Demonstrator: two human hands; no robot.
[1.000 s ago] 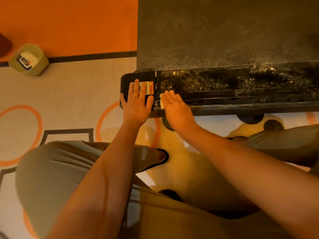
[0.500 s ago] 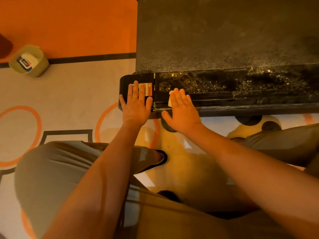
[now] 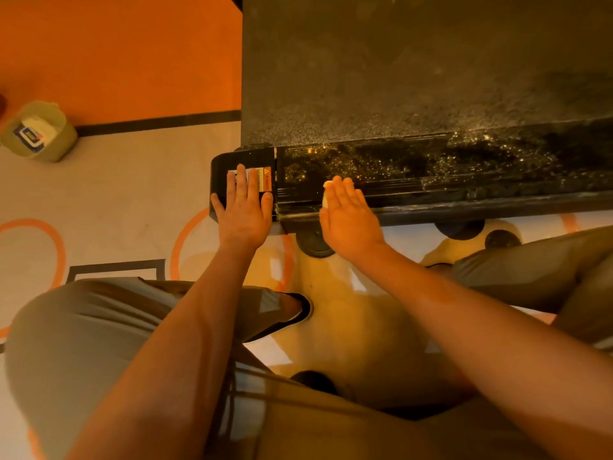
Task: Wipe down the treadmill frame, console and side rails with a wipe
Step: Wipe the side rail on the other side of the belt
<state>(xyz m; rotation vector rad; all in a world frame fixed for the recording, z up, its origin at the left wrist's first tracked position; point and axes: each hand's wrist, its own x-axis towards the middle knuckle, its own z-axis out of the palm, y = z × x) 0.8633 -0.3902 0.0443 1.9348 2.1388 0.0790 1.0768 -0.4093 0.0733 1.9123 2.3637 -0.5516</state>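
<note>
Orange-and-white patterned floor (image 3: 116,194), treadmill belt (image 3: 398,78) at top. Left hand (image 3: 245,210) flat on black end cap (image 3: 229,161), fingers spread, partly covering warning label (image 3: 266,179). Right hand (image 3: 348,217), fingers straight, presses wipe (image 3: 326,194) onto speckled side rail (image 3: 464,174) just beside cap. Only wipe's edge shows beside fingers. Wipe tub (image 3: 39,131) on floor, far left.

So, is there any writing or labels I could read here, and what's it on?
Sticker on the treadmill's end cap: an orange panel with a warning triangle; the print is too small to read.
Label on the wipes tub: blue and white, too blurred to read.
</note>
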